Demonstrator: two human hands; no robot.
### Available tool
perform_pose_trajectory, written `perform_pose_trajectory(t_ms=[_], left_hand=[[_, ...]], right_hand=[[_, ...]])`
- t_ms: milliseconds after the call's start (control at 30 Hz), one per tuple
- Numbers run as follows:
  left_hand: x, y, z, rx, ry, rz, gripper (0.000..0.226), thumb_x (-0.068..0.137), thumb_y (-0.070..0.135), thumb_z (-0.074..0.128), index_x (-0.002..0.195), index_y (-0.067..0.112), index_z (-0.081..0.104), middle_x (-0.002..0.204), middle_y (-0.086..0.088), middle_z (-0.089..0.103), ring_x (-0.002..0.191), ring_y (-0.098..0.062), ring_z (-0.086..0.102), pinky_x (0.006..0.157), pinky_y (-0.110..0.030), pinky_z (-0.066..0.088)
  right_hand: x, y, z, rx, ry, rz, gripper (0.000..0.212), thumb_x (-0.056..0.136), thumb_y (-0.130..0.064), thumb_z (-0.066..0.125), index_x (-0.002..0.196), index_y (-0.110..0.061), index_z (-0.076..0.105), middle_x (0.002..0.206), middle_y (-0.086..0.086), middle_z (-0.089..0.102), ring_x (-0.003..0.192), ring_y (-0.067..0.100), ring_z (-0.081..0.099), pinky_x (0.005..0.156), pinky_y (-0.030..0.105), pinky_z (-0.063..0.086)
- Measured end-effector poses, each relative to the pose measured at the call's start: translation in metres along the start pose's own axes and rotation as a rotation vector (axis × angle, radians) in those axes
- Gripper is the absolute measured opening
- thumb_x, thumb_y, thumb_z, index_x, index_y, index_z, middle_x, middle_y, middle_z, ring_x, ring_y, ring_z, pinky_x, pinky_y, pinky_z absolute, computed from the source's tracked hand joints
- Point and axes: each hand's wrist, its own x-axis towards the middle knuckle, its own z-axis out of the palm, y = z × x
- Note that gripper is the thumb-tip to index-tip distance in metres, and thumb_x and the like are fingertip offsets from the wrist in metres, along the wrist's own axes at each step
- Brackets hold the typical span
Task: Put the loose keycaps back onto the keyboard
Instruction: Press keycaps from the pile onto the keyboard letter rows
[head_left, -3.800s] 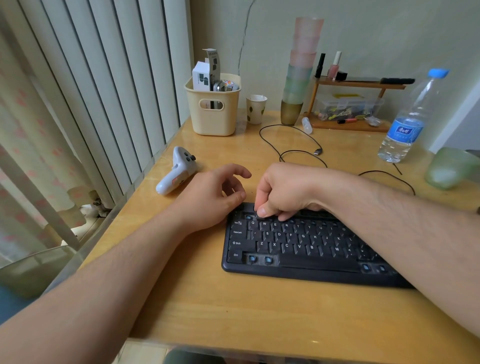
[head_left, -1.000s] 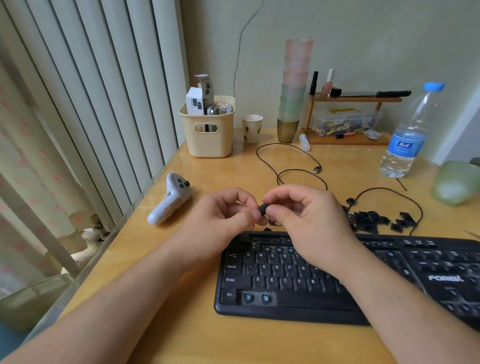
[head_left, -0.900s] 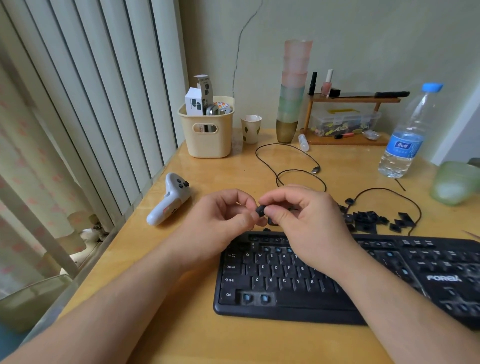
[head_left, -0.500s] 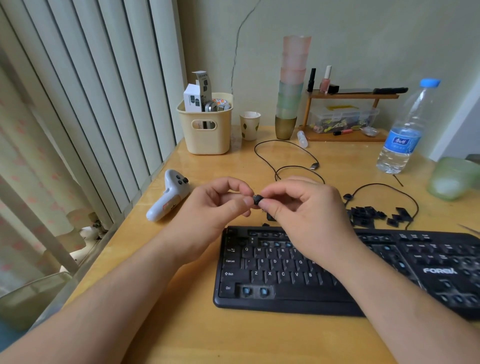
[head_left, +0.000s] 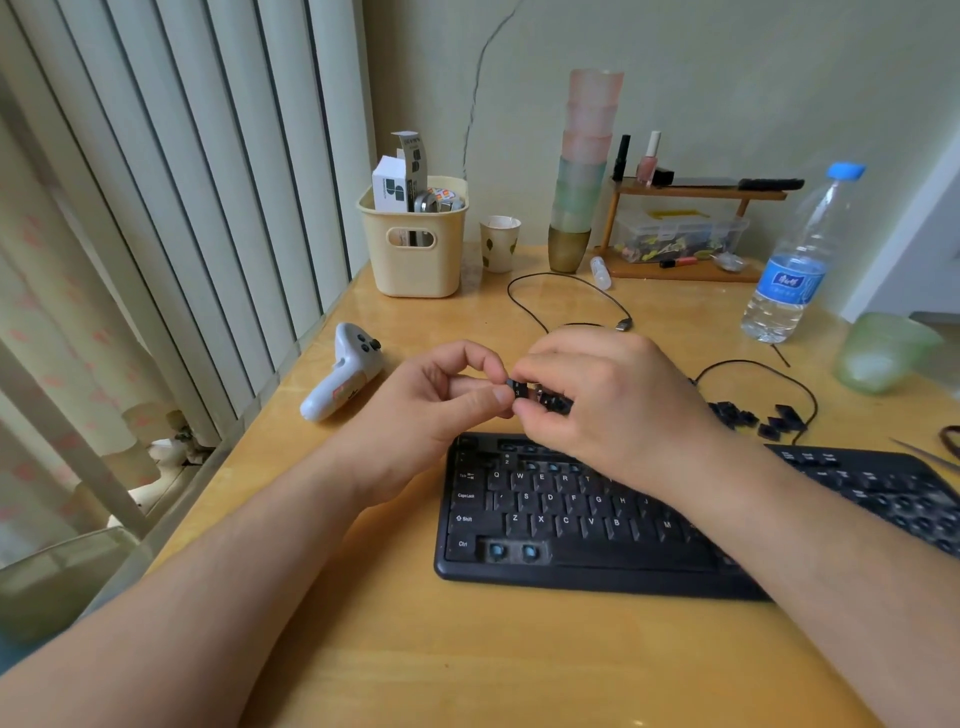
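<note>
— Head view, fingers first: the left hand (head_left: 431, 410) pinches a black keycap (head_left: 517, 387) between thumb and forefinger, and the right hand (head_left: 613, 400) pinches it from the other side, fingertips meeting in the air just above the keyboard's top row.

— Anything else in the right hand?

— More dark keycaps (head_left: 553, 401) sit tucked under its curled fingers; how many, I can't tell. Below, the keyboard (head_left: 571, 525) lies flat on the tabletop (head_left: 467, 649), with two bare blue stems showing right of Ctrl and more open sockets at its right end.

— And the spares?

— A loose pile of keycaps (head_left: 763, 418) rests on the tabletop just behind the keyboard, inside a loop of black cable (head_left: 769, 371). Further out: a white controller (head_left: 345, 371) to the left, a cream basket (head_left: 415, 244) at the back, a water bottle (head_left: 800, 265) on the right.
</note>
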Motion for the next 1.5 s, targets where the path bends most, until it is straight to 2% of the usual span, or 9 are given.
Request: perform_pose_trajectory(t_ms=[100, 200, 300, 433, 600, 733, 867, 1133, 1500], left_hand=[[0.0, -0.001, -0.001, 0.009, -0.001, -0.004, 0.007, 0.097, 0.004, 0.064, 0.102, 0.005, 0.059, 0.08, -0.009, 0.075, 0.079, -0.01, 0.068, 0.079, -0.013, 0.049], [0.0, -0.002, -0.003, 0.027, -0.048, -0.026, 0.015, 0.097, 0.014, 0.063, 0.108, 0.005, 0.059, 0.1, -0.019, 0.077, 0.101, -0.025, 0.073, 0.1, -0.028, 0.054], [0.0, -0.007, -0.009, 0.271, -0.009, -0.023, 0.022, 0.098, 0.036, 0.062, 0.111, 0.018, 0.066, 0.106, -0.002, 0.079, 0.113, -0.027, 0.069, 0.11, -0.044, 0.049], [0.002, -0.014, -0.017, 0.54, 0.187, 0.074, 0.013, 0.101, 0.044, 0.062, 0.102, 0.033, 0.07, 0.095, 0.011, 0.076, 0.1, -0.014, 0.067, 0.098, -0.047, 0.053], [0.005, -0.018, -0.02, 0.584, 0.234, 0.099, 0.012, 0.102, 0.044, 0.061, 0.101, 0.034, 0.068, 0.091, 0.012, 0.073, 0.092, -0.009, 0.064, 0.086, -0.039, 0.053], [0.006, -0.022, -0.023, 0.632, 0.231, 0.084, 0.012, 0.1, 0.05, 0.06, 0.102, 0.04, 0.067, 0.093, 0.009, 0.073, 0.087, -0.009, 0.063, 0.085, -0.041, 0.055], [0.006, -0.023, -0.022, 0.653, 0.219, 0.081, 0.015, 0.1, 0.052, 0.059, 0.104, 0.04, 0.066, 0.096, 0.007, 0.072, 0.086, -0.022, 0.064, 0.083, -0.043, 0.056], [0.008, -0.025, -0.024, 0.677, 0.206, 0.102, 0.016, 0.1, 0.053, 0.058, 0.104, 0.04, 0.066, 0.093, 0.007, 0.072, 0.091, -0.017, 0.064, 0.086, -0.047, 0.054], [0.009, -0.027, -0.024, 0.702, 0.197, 0.104, 0.014, 0.101, 0.048, 0.06, 0.104, 0.036, 0.068, 0.091, 0.008, 0.072, 0.077, 0.0, 0.055, 0.074, -0.028, 0.046]], right_hand=[[0.006, 0.003, -0.007, -0.045, -0.074, -0.027, 0.027, 0.089, -0.038, 0.059, 0.091, -0.017, 0.077, 0.083, -0.001, 0.067, 0.074, 0.024, 0.062, 0.058, 0.04, 0.054], [0.011, 0.001, -0.012, -0.107, -0.122, -0.048, 0.025, 0.085, -0.038, 0.058, 0.087, -0.02, 0.076, 0.079, -0.002, 0.066, 0.073, 0.025, 0.061, 0.056, 0.039, 0.053], [0.021, 0.006, -0.022, -0.131, -0.272, 0.065, 0.027, 0.081, -0.049, 0.054, 0.086, -0.032, 0.075, 0.077, -0.012, 0.064, 0.076, 0.016, 0.059, 0.062, 0.037, 0.055], [0.029, 0.019, -0.026, 0.13, -0.641, 0.338, 0.004, 0.081, -0.039, 0.075, 0.085, -0.036, 0.076, 0.076, -0.02, 0.071, 0.073, 0.001, 0.064, 0.065, 0.028, 0.054], [0.033, 0.019, -0.012, 0.265, -0.871, 0.377, 0.001, 0.083, -0.036, 0.079, 0.083, -0.035, 0.078, 0.079, -0.016, 0.073, 0.075, 0.008, 0.066, 0.081, 0.04, 0.059], [0.033, 0.017, -0.007, 0.232, -0.903, 0.365, 0.008, 0.083, -0.04, 0.08, 0.086, -0.033, 0.079, 0.079, -0.017, 0.073, 0.077, 0.008, 0.067, 0.084, 0.042, 0.06], [0.035, 0.014, -0.008, 0.116, -0.928, 0.313, 0.011, 0.085, -0.043, 0.079, 0.087, -0.032, 0.078, 0.079, -0.016, 0.074, 0.078, 0.008, 0.069, 0.081, 0.04, 0.061], [0.038, 0.01, -0.006, 0.052, -0.932, 0.273, 0.009, 0.089, -0.042, 0.078, 0.095, -0.034, 0.079, 0.085, -0.02, 0.071, 0.083, 0.0, 0.063, 0.074, 0.027, 0.052], [0.033, 0.006, -0.002, 0.088, -0.884, 0.404, 0.005, 0.089, -0.036, 0.079, 0.088, -0.031, 0.078, 0.087, -0.017, 0.072, 0.085, 0.003, 0.064, 0.076, 0.028, 0.053]])
